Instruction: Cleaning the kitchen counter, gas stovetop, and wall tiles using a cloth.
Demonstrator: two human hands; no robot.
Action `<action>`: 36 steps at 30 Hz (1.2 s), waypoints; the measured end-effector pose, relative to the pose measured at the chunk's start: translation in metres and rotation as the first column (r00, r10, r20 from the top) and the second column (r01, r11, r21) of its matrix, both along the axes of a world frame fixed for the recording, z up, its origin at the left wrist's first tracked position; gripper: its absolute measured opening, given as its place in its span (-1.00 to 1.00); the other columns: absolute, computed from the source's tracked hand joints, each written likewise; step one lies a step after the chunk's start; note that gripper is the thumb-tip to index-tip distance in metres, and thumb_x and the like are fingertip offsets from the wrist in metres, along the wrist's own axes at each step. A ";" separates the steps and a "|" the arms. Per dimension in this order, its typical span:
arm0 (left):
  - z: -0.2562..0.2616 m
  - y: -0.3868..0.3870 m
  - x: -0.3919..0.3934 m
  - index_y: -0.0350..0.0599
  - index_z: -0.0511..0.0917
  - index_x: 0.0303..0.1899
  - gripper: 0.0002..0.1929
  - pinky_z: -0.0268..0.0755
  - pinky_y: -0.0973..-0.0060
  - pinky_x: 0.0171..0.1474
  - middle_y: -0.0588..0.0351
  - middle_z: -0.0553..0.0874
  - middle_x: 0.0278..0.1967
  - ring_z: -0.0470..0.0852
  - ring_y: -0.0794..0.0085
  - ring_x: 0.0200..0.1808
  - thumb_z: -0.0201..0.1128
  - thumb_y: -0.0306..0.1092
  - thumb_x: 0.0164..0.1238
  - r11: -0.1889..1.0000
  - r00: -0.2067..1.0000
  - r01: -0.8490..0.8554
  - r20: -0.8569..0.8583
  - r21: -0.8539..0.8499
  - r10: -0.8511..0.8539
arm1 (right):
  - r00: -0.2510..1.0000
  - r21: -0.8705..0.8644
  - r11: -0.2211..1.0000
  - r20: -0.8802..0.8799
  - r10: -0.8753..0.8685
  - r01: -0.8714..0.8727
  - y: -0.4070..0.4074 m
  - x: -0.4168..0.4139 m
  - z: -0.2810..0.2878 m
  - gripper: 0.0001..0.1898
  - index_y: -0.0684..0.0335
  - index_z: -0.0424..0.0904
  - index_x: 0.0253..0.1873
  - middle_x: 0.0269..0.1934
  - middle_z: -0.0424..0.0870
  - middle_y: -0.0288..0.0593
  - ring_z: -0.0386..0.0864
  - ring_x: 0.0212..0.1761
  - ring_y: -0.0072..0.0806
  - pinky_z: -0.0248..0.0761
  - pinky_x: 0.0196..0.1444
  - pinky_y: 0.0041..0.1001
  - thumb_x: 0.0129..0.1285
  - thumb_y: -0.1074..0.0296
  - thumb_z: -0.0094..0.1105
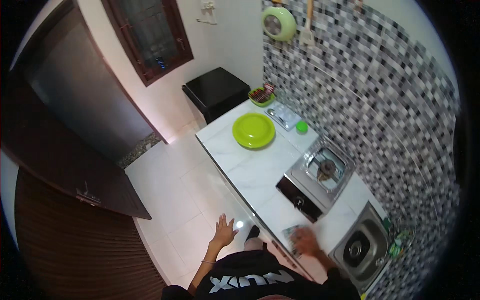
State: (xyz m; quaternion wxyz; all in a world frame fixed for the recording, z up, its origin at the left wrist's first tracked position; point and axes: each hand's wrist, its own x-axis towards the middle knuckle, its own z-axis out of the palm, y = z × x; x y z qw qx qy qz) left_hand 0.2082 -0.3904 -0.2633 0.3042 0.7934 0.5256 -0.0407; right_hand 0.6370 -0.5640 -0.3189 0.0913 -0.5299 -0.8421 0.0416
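Note:
My right hand [306,240] presses on a patterned cloth [291,233] that lies on the white marble-look countertop [251,180], by its front edge; the hand is blurred and covers much of the cloth. To its right is a stainless steel sink [339,251] with a dark round piece in the basin. A single-burner gas stove [300,174] stands just beyond the hand, its black front panel and knob facing me. My left hand [224,231] hangs over the tiled floor with fingers spread and nothing in it.
Farther along the counter are a green plate [254,130], a small green-lidded jar [302,127], a tray with a spoon [281,117] and a green bowl of sachets [261,96]. A black cabinet [217,90] stands past the counter's end. An open brown door [86,187] is at left.

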 end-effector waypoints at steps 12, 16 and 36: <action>-0.046 -0.126 -0.014 -0.20 0.21 0.62 -0.23 -0.09 -0.41 0.60 -0.61 -0.14 0.64 -0.18 -0.47 0.69 0.20 0.06 0.60 0.972 0.985 0.131 -0.084 -0.195 -0.150 | 0.352 0.100 0.339 -0.193 -0.916 0.936 0.026 -0.020 -0.033 -0.47 0.46 0.57 0.34 0.52 0.39 0.30 0.23 0.63 0.15 -0.05 0.68 0.12 0.49 0.13 0.14; -0.056 -0.162 0.021 -0.21 0.17 0.63 -0.20 -0.12 -0.46 0.58 -0.57 -0.14 0.65 -0.18 -0.46 0.69 0.21 0.06 0.59 0.946 0.953 0.291 -0.047 -0.141 -0.300 | 0.649 0.006 0.654 -0.130 -0.749 0.756 -0.029 -0.077 -0.007 -0.37 0.22 0.27 0.61 0.61 0.25 0.21 0.17 0.66 0.10 -0.03 0.66 0.15 0.54 0.14 0.05; -0.080 -0.178 0.177 -0.24 -0.15 0.70 -0.13 -0.26 -0.27 0.67 -0.07 -0.16 0.75 -0.14 0.12 0.77 0.17 -0.22 0.59 0.735 0.768 0.633 -0.079 0.245 -0.635 | 0.766 -0.065 0.769 -0.072 -0.639 0.636 -0.133 -0.093 0.003 -0.34 -0.02 0.03 0.74 0.75 -0.02 -0.01 -0.09 0.78 0.02 -0.20 0.73 0.14 0.64 0.08 -0.11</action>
